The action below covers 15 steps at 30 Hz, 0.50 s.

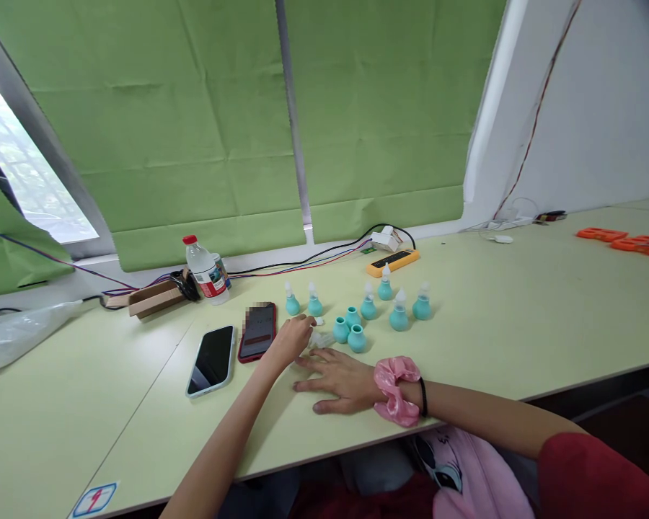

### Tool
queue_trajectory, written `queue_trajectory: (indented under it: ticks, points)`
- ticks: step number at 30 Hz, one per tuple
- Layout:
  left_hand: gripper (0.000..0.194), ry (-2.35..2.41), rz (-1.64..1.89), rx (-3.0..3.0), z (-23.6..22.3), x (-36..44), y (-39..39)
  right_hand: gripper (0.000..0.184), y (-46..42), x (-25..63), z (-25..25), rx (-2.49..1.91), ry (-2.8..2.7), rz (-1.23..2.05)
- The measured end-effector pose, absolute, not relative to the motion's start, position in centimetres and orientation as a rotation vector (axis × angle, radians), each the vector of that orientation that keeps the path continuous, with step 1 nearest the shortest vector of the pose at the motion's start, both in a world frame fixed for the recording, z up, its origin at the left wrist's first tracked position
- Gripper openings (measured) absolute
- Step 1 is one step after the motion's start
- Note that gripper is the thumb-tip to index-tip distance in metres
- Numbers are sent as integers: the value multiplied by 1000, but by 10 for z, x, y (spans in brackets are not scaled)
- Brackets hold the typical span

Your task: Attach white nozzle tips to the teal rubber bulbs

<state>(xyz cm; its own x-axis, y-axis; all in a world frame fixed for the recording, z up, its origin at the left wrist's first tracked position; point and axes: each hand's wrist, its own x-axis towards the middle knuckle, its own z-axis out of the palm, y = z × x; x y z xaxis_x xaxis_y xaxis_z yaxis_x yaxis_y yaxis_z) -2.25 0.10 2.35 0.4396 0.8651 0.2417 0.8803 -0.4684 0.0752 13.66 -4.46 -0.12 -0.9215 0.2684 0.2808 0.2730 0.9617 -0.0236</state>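
Note:
My left hand (292,339) is closed in a pinch, with a small white piece (319,321) at its fingertips; its exact kind is too small to make out. Palm down on the table, my right hand (343,378) has its fingers spread and holds nothing. Just beyond those fingers lie some translucent pieces (323,339), partly covered by my hands. Right of them, three teal squeeze bulbs (357,339) stand with bare open necks. Around these stand several more teal bulbs (399,318) with clear pointed tips fitted on top, all upright.
Two phones, one light-cased (212,360) and one red-cased (258,333), lie left of my left hand. Behind them stand a red-capped bottle (206,270) and a cardboard tray (159,299). A yellow-edged device (392,263) and cables lie along the window. Orange objects (641,245) sit far right.

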Motion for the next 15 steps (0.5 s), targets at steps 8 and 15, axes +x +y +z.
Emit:
queue_trajectory:
  ticks: [8,15]
  points:
    - [28,-1550,-805,-2519,20,-24,5,45,-41,138,-2,-586,-2805,-24]
    - [45,-1580,-876,-2235,20,-32,14,41,-42,137,0,-578,-2750,-49]
